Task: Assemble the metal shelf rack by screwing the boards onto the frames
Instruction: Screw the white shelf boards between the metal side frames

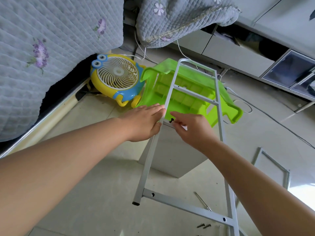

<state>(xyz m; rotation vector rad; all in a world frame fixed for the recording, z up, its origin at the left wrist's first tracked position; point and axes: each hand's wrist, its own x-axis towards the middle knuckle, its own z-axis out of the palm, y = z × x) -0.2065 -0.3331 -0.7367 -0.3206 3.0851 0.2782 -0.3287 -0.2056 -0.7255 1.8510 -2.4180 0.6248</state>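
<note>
Head view shows us a grey ladder-shaped metal frame (190, 130) standing over the tiled floor, leaning above an overturned green plastic stool (187, 92). A pale board (172, 150) stands on edge under the frame's middle rung, and a dark screw (171, 120) sits at that rung's hole.

Our left hand (144, 121) wraps the frame's left upright just beside the rung, fingers laid along the tube and thumb underneath, so its grip is closed on the frame. Our right hand (190, 128) pinches the screw between thumb and fingertips; we judge it is being started by hand.

We expect the frame to be light and stiff but smooth-painted, so it may slip or swing; holding it close to the joint seems the right place. The board looks rigid and thin, likely to tip if the frame shifts. The screw is small and easy to drop or cross-thread.

More screws (204, 225) and a thin tool (202, 200) lie on the floor near the frame's foot, and a second frame (272, 166) lies to the right. A cartoon fan (117, 77) stands by the bed.
</note>
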